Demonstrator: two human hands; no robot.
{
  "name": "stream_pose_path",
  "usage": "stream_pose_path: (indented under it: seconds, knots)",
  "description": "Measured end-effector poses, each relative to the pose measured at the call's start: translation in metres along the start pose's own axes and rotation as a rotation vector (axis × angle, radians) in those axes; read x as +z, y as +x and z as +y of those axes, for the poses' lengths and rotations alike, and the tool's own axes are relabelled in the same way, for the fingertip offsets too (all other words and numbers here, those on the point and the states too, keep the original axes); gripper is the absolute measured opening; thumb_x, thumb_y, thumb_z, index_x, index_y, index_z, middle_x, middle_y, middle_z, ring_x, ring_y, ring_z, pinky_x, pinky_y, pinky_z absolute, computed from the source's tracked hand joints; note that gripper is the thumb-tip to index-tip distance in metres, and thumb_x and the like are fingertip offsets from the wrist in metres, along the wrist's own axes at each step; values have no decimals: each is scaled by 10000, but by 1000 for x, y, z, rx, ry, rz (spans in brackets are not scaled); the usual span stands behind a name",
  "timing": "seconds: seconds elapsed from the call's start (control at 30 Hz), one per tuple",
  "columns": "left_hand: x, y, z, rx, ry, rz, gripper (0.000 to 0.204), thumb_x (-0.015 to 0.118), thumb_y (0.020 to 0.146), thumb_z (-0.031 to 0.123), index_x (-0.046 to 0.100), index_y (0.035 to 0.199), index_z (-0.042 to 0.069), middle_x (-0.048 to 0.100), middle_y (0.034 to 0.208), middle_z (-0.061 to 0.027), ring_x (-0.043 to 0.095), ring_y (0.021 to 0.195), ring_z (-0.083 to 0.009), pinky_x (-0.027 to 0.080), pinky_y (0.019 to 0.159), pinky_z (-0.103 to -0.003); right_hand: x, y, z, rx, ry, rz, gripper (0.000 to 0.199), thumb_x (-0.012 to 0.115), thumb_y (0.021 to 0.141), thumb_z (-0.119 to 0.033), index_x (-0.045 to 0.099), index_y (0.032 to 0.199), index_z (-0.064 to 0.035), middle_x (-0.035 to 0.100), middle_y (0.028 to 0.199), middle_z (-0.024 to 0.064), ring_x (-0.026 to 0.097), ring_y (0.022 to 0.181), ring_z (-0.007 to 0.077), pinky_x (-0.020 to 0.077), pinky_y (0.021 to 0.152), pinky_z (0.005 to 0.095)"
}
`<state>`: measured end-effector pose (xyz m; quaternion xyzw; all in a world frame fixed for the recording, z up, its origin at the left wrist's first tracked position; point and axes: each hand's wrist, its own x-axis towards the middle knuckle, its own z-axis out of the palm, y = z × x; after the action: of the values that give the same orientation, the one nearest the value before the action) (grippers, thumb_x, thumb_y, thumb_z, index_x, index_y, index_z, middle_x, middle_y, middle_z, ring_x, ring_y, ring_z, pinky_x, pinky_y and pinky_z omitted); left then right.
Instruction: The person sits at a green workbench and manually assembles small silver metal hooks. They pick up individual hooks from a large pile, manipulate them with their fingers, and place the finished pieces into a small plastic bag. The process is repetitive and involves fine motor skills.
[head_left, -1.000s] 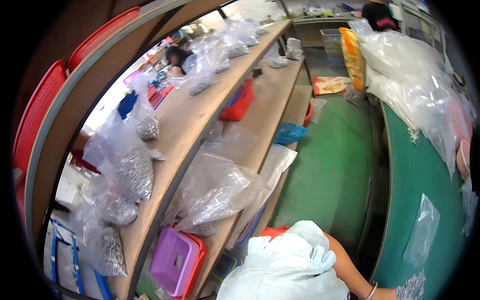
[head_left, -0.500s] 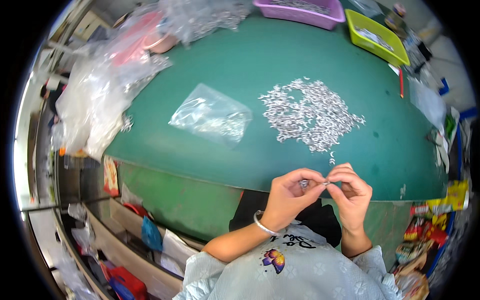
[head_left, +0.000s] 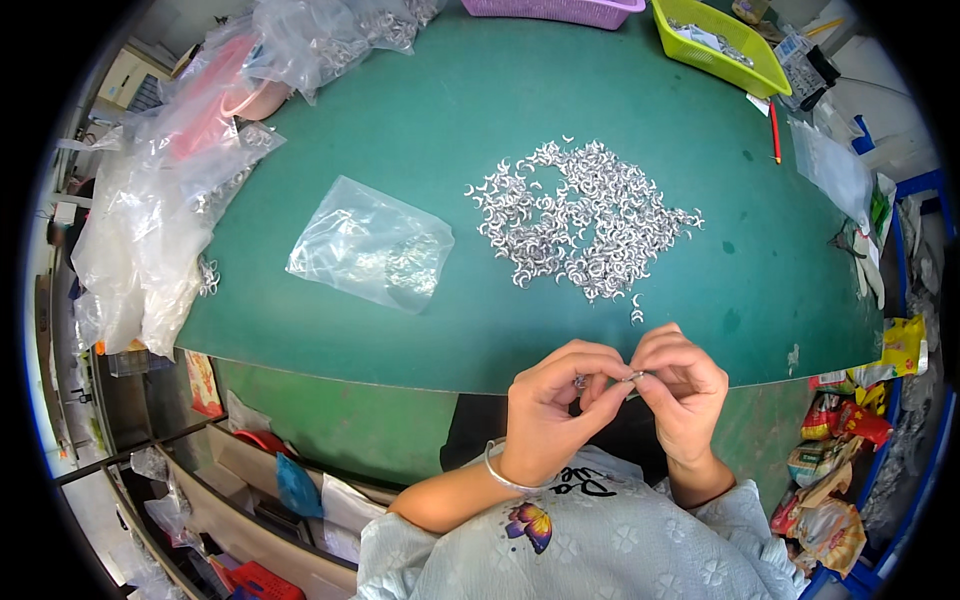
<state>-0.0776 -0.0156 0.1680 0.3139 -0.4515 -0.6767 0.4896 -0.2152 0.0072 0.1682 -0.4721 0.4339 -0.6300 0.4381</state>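
My left hand (head_left: pixel 560 405) and my right hand (head_left: pixel 682 395) meet at the table's near edge, fingertips almost touching. Both are closed in a pinch on one small silvery metal piece (head_left: pixel 637 376), mostly covered by the fingers. More silvery bits (head_left: pixel 580 382) show within the curled fingers of my left hand; whether they are loose pieces cannot be made out. Beyond the hands spreads a pile of small crescent-shaped metal pieces (head_left: pixel 600 215). A few stray crescents (head_left: pixel 636 308) lie between it and my fingers. Left of the pile rests a flat clear plastic bag (head_left: pixel 370 245).
The green table (head_left: pixel 400 130) has large clear bags (head_left: pixel 150 230) heaped along its left side. At the far edge stand a purple basket (head_left: pixel 560 10) and a yellow-green basket (head_left: pixel 720 50) holding metal pieces. A red pen (head_left: pixel 775 135) lies at right; colourful packets (head_left: pixel 840 420) sit below.
The whole view has shifted, so the table's things appear farther left. Both hands keep their pinch on the small piece, with only slight finger movement.
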Motion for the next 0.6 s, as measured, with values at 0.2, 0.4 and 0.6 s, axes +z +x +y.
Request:
stream_pose_path:
  seconds: [0.2, 0.4, 0.6]
  knots:
    - [-1, 4, -2, -1, -4, 11, 220, 581, 704, -179, 593, 896, -70, 569, 906, -124, 447, 624, -57, 400, 587, -201, -3, 2, 6, -41, -53, -18, 144, 625, 710, 101, 595, 842, 55, 600, 826, 130, 525, 797, 216, 432, 687, 306]
    - [-1, 7, -2, 21, 26, -1, 200, 580, 703, -178, 598, 870, -70, 570, 906, -123, 451, 621, -58, 402, 590, -199, -3, 2, 8, -34, -58, -4, 127, 621, 717, 92, 594, 835, 55, 596, 829, 125, 523, 799, 219, 429, 691, 307]
    - [-4, 10, -6, -105, -99, 9, 166, 580, 736, -138, 592, 883, -63, 580, 881, -107, 470, 691, -64, 420, 639, -226, -3, 3, 8, -4, -99, 7, 116, 628, 722, 58, 593, 832, 49, 589, 827, 117, 517, 796, 216, 417, 704, 310]
